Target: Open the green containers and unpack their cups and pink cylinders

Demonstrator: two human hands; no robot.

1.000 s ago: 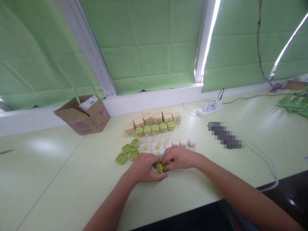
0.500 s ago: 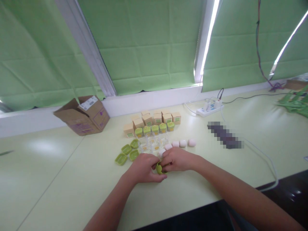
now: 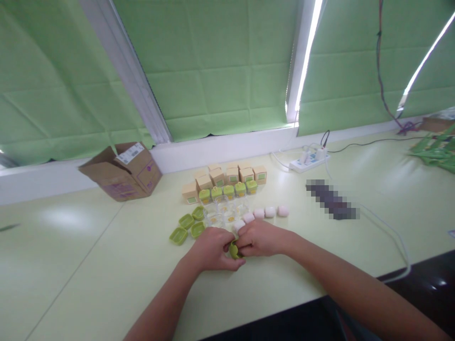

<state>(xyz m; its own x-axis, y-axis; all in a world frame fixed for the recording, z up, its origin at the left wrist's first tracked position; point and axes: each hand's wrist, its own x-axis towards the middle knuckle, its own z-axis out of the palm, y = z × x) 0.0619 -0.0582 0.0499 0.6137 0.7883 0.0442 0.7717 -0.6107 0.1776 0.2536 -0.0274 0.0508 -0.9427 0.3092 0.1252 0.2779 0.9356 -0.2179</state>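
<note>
Between my hands is a small green lid (image 3: 233, 250), like the other hollow green lids (image 3: 178, 235) lying to the left. My left hand (image 3: 215, 250) grips its left side, thumb below and fingers above. My right hand (image 3: 261, 237) has its fingers pressed together at the lid's right side, the fingertips partly hidden inside it. Just beyond my hands stand several clear plastic cups (image 3: 231, 215) with small yellow marks. A curved row of white and pale pink rounded pieces (image 3: 270, 211) runs off to the right.
Behind the cups is a row of green-lidded containers (image 3: 228, 192), backed by small cardboard boxes (image 3: 232, 174). An open carton (image 3: 131, 173) stands at the back left. A white power strip (image 3: 309, 161) with cables lies at the back right, a blurred-out dark object (image 3: 332, 200) nearer.
Both hands stay on the green lid in nearly the same place. My right fingers have shifted very slightly at the lid; the view has moved a little.
</note>
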